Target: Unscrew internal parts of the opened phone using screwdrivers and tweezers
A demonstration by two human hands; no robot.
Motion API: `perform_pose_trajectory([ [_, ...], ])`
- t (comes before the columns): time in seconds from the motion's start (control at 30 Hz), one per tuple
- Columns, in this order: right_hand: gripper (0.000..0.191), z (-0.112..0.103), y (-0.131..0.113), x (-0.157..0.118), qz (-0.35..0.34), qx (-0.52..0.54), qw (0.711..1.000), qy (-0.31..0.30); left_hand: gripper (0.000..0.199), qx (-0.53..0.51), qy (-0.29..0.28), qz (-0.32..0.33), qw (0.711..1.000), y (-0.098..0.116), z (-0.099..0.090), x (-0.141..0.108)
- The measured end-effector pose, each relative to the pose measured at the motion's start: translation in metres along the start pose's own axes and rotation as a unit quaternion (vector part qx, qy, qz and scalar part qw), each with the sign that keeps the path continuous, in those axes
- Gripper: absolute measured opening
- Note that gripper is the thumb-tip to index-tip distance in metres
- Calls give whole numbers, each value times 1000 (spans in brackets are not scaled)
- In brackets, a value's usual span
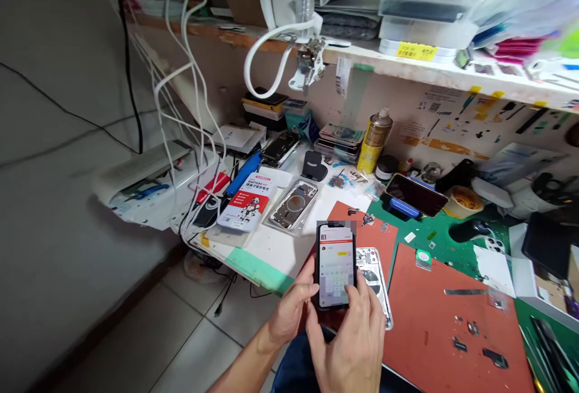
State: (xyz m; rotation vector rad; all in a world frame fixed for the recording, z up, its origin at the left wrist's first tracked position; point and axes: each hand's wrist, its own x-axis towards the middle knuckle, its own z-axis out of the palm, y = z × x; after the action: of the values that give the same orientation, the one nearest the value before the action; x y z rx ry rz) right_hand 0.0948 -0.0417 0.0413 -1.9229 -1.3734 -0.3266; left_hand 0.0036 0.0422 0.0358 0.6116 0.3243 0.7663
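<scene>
I hold a smartphone (335,263) upright in front of me, its lit screen showing a chat page with a keyboard. My left hand (292,302) grips its left edge, thumb resting on the lower screen. My right hand (355,336) wraps the lower right side, thumb over the keyboard. Just behind the phone, an opened phone back housing (377,272) lies on the red mat (434,308).
A cluttered bench holds another open phone frame (294,204), a battery box (246,201), a phone on a blue stand (416,194), a yellow spray can (375,140), a tape roll (464,201) and small screws and parts (470,326). White cables (190,97) hang at left. A shelf (407,64) runs overhead.
</scene>
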Motion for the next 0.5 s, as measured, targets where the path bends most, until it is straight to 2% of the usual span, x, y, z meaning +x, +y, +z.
perform_pose_trajectory([
  [0.2,51,-21,10,3,40,-7,997,61,63,9,12,-28,999,-28,23,-9],
  [0.3,40,-39,21,1,78,-17,991,111,62,112,49,-92,988,-38,25,-12],
  [0.33,37,-46,27,0,84,-26,988,124,60,174,74,-102,977,-41,25,-13],
  [0.4,34,-63,45,-3,85,-57,985,137,60,332,97,-93,934,-44,21,-19],
  [0.5,34,-96,86,-4,117,-122,976,135,51,475,46,-38,878,-49,13,-36],
])
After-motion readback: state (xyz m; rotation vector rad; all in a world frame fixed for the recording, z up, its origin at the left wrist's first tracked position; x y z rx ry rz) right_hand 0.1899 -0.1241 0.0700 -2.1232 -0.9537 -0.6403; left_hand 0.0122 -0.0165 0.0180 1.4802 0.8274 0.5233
